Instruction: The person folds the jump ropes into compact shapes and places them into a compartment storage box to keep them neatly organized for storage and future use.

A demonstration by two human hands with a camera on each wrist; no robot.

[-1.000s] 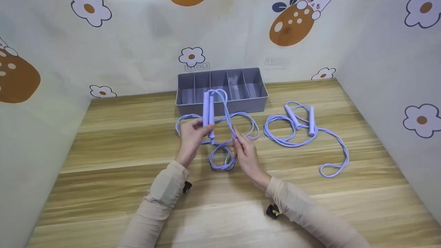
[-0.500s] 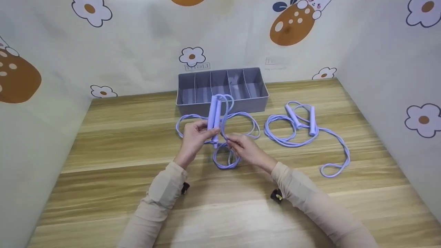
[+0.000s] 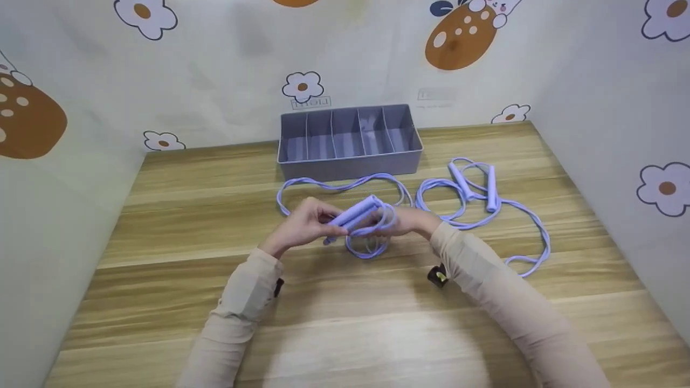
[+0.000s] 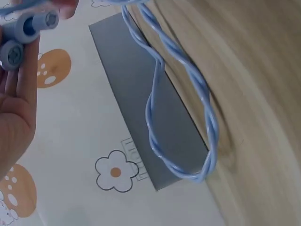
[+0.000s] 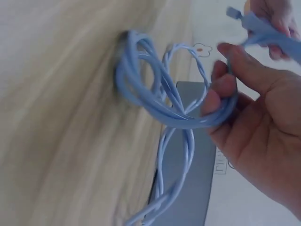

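My left hand point(image 3: 303, 227) grips the two paired handles point(image 3: 356, 211) of a light blue-purple jump rope, thumb across them. They slant up to the right, and their ends point(image 4: 35, 23) show in the left wrist view. Just to the right, partly behind the handles, my right hand point(image 3: 407, 221) holds the rope's cord point(image 5: 181, 120) with curled fingers. Below the hands hangs a small coil of that cord. A long twisted loop of cord point(image 3: 345, 186) extends behind them, in front of the grey box.
A grey divided box point(image 3: 353, 169) with several compartments stands against the patterned back wall point(image 3: 226, 81). To the right on the wooden table point(image 3: 178, 215) lies another jump rope point(image 3: 491, 188), its cord loosely coiled with a tail curving toward the front.
The handles have tipped from upright to slanting right and come lower and nearer. My right hand has moved up and turned inward with the cord, behind the handles.
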